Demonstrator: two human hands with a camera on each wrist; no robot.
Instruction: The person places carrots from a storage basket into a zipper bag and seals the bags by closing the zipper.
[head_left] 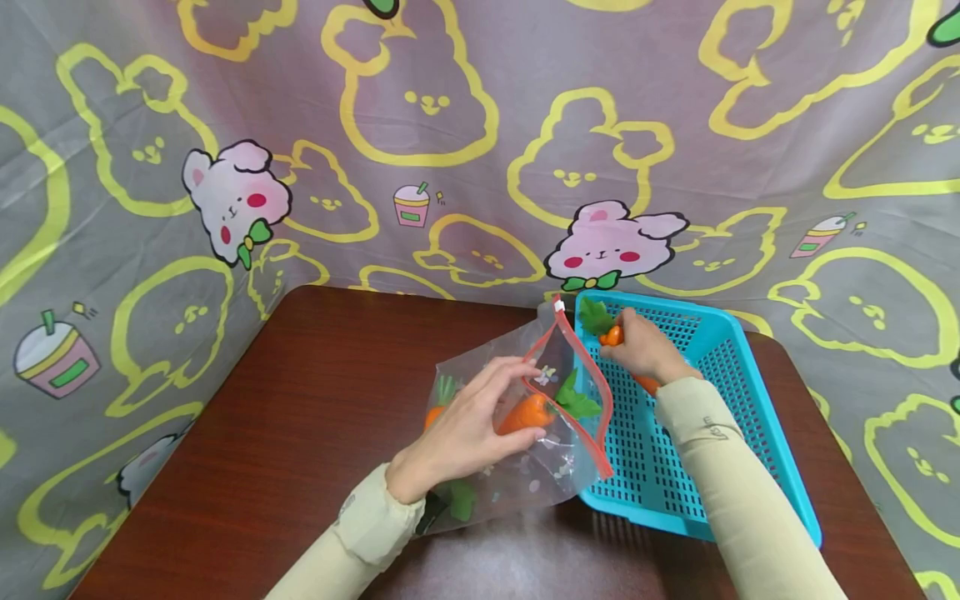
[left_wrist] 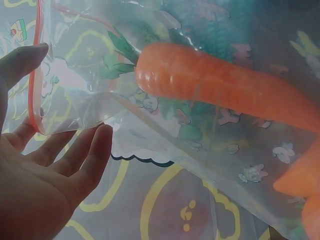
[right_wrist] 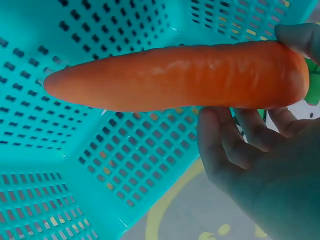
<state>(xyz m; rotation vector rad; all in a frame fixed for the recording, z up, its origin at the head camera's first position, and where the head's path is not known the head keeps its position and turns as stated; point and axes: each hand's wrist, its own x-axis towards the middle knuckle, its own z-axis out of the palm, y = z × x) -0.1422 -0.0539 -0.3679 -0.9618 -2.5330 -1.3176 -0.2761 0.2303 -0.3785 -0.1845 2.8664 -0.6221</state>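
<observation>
My left hand (head_left: 468, 421) grips a clear zip bag (head_left: 517, 492) at its mouth, fingers on the far side and thumb on the near side. The bag's red zip strip (head_left: 603, 400) gapes apart. Inside lies a shiny orange carrot (left_wrist: 215, 82), its green leaves (head_left: 577, 400) at the mouth. Farther left in the bag are another carrot (head_left: 433, 415) and a green leaf (head_left: 462, 500) beside something dark. With thumb and fingers, my right hand (head_left: 645, 346) holds a carrot (right_wrist: 175, 77) by its thick, leafy end, over a turquoise basket (head_left: 780, 467).
The basket, with slotted walls, stands on the right of a dark brown table (head_left: 300, 417), and the bag's mouth overlaps its left rim. A patterned cloth (head_left: 465, 100) with rabbit drawings hangs behind the table and along its sides.
</observation>
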